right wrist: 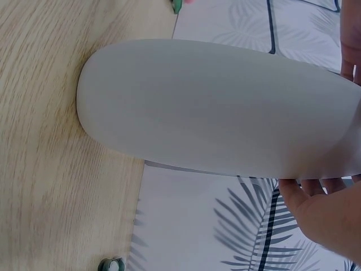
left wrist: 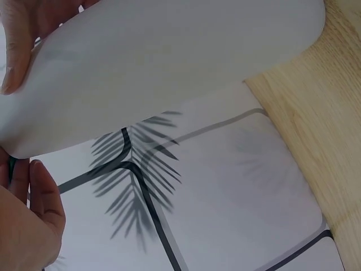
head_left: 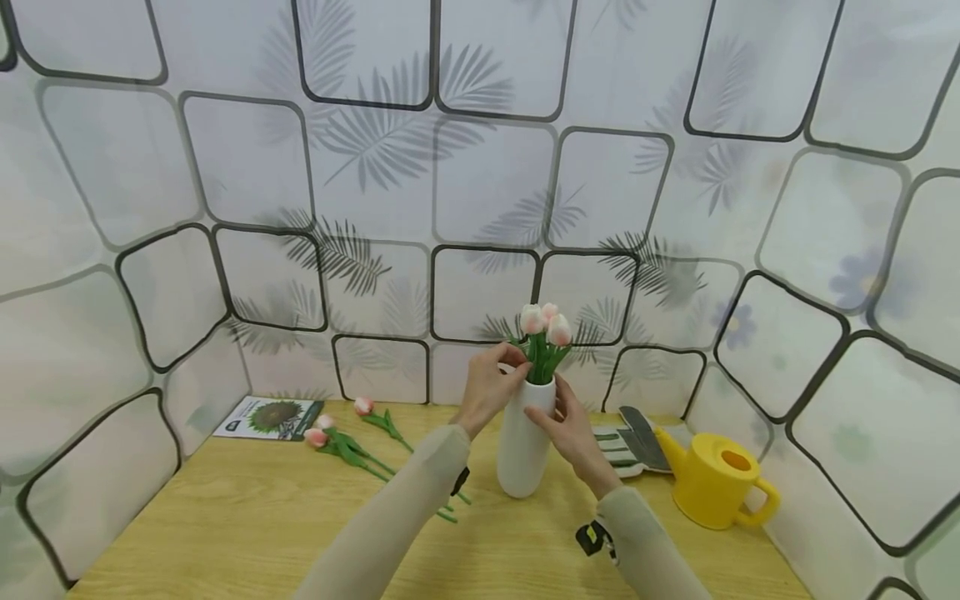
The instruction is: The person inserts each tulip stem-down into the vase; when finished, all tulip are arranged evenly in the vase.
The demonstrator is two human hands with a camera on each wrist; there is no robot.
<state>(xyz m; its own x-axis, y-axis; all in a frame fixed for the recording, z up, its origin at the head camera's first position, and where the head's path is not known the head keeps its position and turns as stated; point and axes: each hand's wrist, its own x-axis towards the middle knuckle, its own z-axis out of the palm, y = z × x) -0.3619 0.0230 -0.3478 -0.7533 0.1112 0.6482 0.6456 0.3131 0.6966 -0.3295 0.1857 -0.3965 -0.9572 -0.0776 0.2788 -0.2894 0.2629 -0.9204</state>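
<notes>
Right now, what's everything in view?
Table: one, tan, below
Vase: one, white, near centre
Tulips: three visible, pink-white, in vase
Loose tulips: three, pink-white, table left
Sunflower card: one, multicoloured, back left
Watering can: one, yellow, right
Striped items: count unclear, white-green, right
Dark tool: one, grey, beside watering can
Backdrop: one, pale, behind
Sleeves: two, beige, foreground
Wrist devices: two, mostly black, foreground
Left hand: one, bare, at tulips
Right hand: one, bare, around vase

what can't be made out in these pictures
Lower stem ends of the standing tulips: head view, hidden inside the white vase.
Middle stretches of the loose tulips: head view, behind the left sleeve.
Mouth of the white vase: right wrist view, cut off by the right edge.
Lettering on the sunflower card: head view, too small to read.
</notes>
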